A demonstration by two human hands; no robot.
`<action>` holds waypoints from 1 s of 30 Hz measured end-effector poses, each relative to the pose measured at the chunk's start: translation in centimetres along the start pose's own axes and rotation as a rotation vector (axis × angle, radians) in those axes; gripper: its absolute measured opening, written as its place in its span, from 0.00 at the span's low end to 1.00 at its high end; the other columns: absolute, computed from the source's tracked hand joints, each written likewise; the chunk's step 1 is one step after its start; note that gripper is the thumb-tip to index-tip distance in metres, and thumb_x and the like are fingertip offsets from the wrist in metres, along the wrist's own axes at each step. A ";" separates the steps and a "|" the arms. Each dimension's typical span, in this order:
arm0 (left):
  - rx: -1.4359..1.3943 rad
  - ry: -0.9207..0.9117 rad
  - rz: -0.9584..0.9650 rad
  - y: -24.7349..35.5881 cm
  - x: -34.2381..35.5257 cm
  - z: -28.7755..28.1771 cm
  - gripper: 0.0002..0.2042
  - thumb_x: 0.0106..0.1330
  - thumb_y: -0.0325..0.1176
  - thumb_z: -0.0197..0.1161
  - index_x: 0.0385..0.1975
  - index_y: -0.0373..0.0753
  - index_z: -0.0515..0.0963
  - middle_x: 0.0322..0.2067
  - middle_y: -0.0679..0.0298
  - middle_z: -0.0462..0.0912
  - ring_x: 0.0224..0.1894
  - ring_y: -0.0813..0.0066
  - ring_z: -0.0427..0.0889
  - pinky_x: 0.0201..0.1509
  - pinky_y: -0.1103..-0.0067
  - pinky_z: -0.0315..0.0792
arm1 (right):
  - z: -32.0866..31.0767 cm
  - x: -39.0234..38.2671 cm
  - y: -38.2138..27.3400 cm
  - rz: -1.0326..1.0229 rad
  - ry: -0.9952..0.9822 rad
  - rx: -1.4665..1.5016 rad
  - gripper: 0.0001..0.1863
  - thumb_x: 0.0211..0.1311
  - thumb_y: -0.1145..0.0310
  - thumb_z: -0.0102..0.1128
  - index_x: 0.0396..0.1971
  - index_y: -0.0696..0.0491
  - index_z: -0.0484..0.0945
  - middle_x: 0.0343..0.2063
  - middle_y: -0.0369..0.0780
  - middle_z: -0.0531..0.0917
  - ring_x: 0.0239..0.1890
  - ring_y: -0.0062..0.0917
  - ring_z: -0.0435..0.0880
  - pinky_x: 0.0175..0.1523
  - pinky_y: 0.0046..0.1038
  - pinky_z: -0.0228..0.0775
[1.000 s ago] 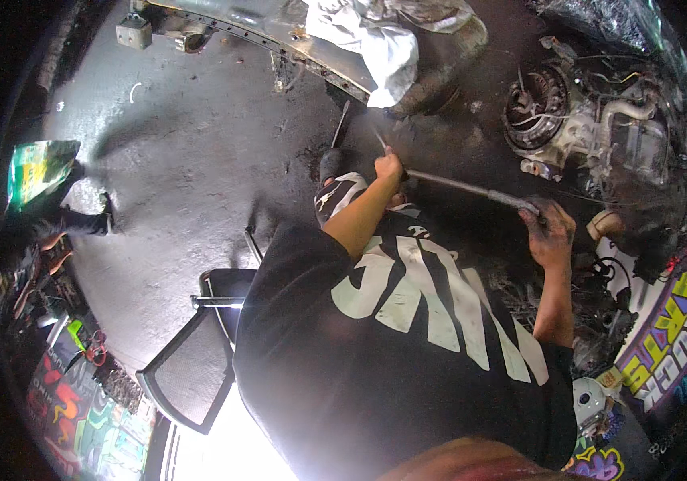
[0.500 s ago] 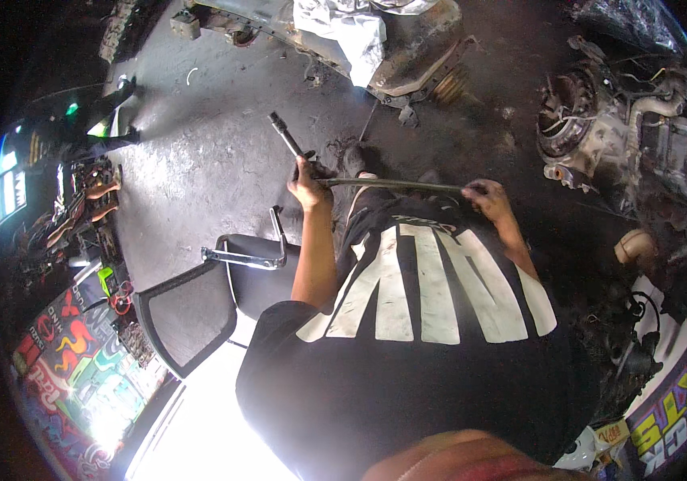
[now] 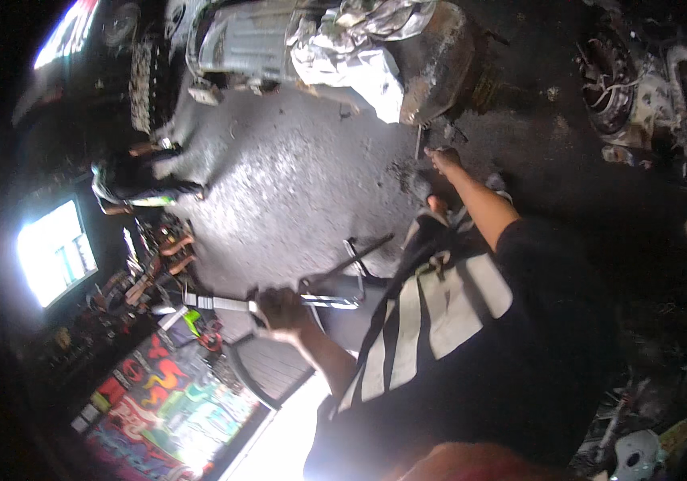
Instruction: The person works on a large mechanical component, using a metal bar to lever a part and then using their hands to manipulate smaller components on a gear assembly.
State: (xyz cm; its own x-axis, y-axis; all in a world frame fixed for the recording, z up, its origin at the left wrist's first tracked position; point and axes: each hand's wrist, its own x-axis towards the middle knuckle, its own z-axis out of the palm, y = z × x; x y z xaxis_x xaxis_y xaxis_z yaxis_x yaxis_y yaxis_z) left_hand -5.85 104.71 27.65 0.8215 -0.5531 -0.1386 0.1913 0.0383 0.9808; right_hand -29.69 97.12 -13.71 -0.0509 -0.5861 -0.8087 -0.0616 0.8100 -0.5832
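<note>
My left hand (image 3: pixel 281 313) is blurred and dark, so I can't make out each finger on the metal bar (image 3: pixel 219 303) — they cover part of it. My right hand (image 3: pixel 443 160) is small and smeared; whether it touches the thin rod (image 3: pixel 419 144) beside it, I can't tell. My shirt (image 3: pixel 472 385) hides part of the chair (image 3: pixel 267 369). The engine (image 3: pixel 648 104) is cut off at the right — the silver sheet (image 3: pixel 359 68), at the top.

R hand (image 3: pixel 443 161) now off bar (image 3: pixel 333 271)
</note>
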 end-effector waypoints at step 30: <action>0.168 -0.142 -0.527 -21.3 1.2 8.0 0.12 0.58 0.41 0.57 0.29 0.38 0.73 0.13 0.68 0.65 0.10 0.77 0.63 0.11 0.79 0.59 | -11.8 -19.4 4.4 -0.263 -0.008 -0.695 0.22 0.40 0.58 0.58 0.36 0.56 0.76 0.30 0.48 0.79 0.37 0.42 0.77 0.43 0.35 0.68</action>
State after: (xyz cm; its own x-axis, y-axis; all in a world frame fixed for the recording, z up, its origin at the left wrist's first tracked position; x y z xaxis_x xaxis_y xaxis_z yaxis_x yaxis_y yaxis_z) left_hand -13.23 96.57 7.71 0.5554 -0.5689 -0.6065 0.4581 -0.3994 0.7941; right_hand -40.79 111.81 0.30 0.0592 -0.7567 -0.6511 -0.6877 0.4419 -0.5761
